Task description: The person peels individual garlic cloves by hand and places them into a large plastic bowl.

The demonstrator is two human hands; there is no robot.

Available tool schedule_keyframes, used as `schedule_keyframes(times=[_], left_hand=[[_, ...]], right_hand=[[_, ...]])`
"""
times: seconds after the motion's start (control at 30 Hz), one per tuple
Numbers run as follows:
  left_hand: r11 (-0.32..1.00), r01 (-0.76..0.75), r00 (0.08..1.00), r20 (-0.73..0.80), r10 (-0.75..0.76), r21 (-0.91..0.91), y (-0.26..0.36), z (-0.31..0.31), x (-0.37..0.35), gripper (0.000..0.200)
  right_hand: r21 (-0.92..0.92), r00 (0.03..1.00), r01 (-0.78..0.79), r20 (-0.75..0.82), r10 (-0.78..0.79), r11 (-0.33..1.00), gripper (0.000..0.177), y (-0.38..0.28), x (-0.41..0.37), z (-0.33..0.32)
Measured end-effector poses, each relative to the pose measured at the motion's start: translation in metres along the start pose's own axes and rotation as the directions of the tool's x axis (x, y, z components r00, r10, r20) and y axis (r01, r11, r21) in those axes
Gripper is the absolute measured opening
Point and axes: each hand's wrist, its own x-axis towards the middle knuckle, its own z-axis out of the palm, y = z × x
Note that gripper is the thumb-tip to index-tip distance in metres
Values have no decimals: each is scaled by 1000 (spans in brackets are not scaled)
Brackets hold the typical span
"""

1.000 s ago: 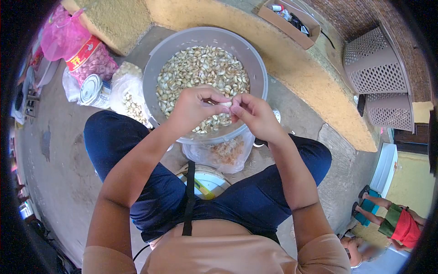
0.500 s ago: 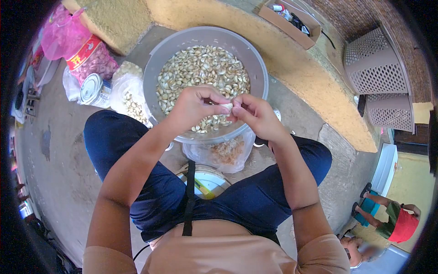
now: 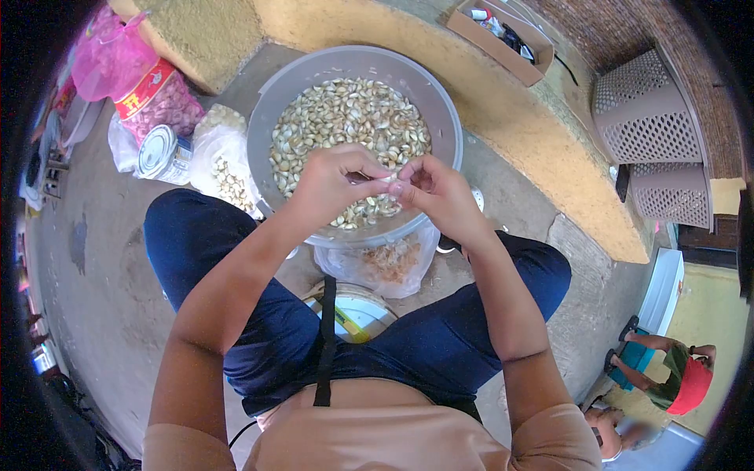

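Note:
Over a wide grey basin, my two hands meet fingertip to fingertip. Many pale garlic cloves lie inside it. My left hand is closed in a pinch on a small whitish garlic clove, mostly covered by the fingers. From the other side, my right hand pinches at the same clove with thumb and forefinger. Below the basin's near rim, a clear plastic bag holds brownish papery skins.
To the left are a plastic bag of peeled cloves, a tin can and a pink net sack. A low yellow wall curves behind the basin, with a cardboard box on it. Another person stands at lower right.
My right hand's fingers have shifted slightly on the clove, and less of the clove shows between the fingertips. My left hand is nearly in the same place. The person at right has moved an arm.

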Motion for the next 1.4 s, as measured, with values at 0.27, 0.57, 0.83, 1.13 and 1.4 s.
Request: schedule_keyframes(times=[0.27,0.57,0.83,1.13,1.4], left_hand=[[967,-197,980,67,189,163,2,0,-1,15],[996,28,998,66,-22,-85,2,-1,1,12],[985,101,994,58,-93,-143,0,-4,1,16],[973,-155,980,154,129,173,3,-3,0,16],[968,-192,971,175,163,163,2,-3,-2,17]], right_hand=[[70,999,-5,51,1,998,16,3,-1,-2],[-178,984,169,-32,-177,969,16,0,-4,-1],[-52,999,-19,-32,17,998,20,-9,-4,-1],[-232,992,-5,123,35,973,27,-5,-6,-4],[-3,972,-95,217,94,995,19,-7,-6,-4]])
